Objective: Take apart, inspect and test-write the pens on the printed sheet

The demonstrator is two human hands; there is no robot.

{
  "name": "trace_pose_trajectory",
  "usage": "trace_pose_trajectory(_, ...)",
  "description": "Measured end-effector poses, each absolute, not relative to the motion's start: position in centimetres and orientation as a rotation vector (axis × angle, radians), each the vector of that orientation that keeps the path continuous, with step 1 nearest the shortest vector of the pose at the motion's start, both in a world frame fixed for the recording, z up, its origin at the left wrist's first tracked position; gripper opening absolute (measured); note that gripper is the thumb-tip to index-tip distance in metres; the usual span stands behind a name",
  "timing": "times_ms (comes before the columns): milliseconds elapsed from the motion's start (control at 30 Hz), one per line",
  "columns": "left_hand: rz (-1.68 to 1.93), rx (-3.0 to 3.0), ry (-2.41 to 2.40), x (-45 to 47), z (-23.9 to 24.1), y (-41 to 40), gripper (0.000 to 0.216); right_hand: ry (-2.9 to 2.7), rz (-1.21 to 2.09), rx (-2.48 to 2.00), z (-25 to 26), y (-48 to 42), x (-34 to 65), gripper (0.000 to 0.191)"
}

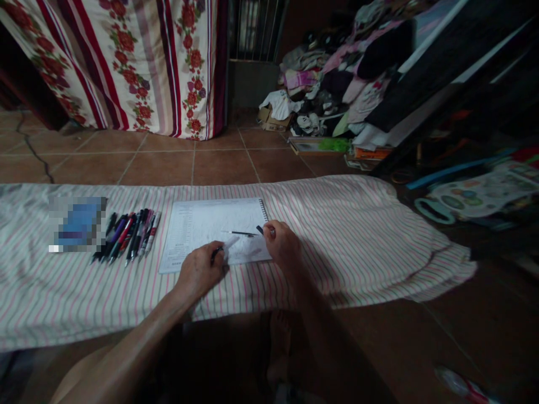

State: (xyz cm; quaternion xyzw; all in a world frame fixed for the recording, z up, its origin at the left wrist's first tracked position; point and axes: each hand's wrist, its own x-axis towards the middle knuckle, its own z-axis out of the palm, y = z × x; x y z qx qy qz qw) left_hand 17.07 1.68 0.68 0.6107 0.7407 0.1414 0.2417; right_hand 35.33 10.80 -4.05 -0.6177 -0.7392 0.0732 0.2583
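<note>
**Both hands closed on small pen parts over the notebook**

Nearest you, your left hand [201, 275] rests on the lower edge of the white spiral-bound notebook [197, 224]. Its fingers are curled shut around a short dark pen barrel [216, 253], and something pale and soft sits just beyond the fingertips; what it is cannot be told. Resting the heel of that hand on the page probably steadies so slim a part.

Your right hand [283, 245] lies at the notebook's lower right corner. Thumb and forefinger are pinched on a small dark piece [264, 229] with a reddish end, a fingertip grip that suits something this small.

Between the two hands, a thin dark refill [241, 233] lies flat on the page, touched by neither. The white paper likely makes it easy to see and keeps it within reach.

Left of the notebook, a row of assorted coloured pens [128, 235] lies side by side, tips toward you, with a blurred blue object [78, 224] further left.

All of this rests on a pink-and-green striped white cloth [357, 235] spread over the terracotta tiled floor [219, 163], which probably stops small parts rolling away. Beyond hang a red floral striped sheet [138, 62] and, to the right, a heaped pile of clothes [337, 84].
</note>
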Motion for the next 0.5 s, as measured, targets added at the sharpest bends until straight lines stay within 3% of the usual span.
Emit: trace_pose_trajectory(500,0.461,1.663,2.022,16.64,0.11,1.64,0.033,-2.003,0.252,-1.620,-3.91,10.58,35.54,0.020)
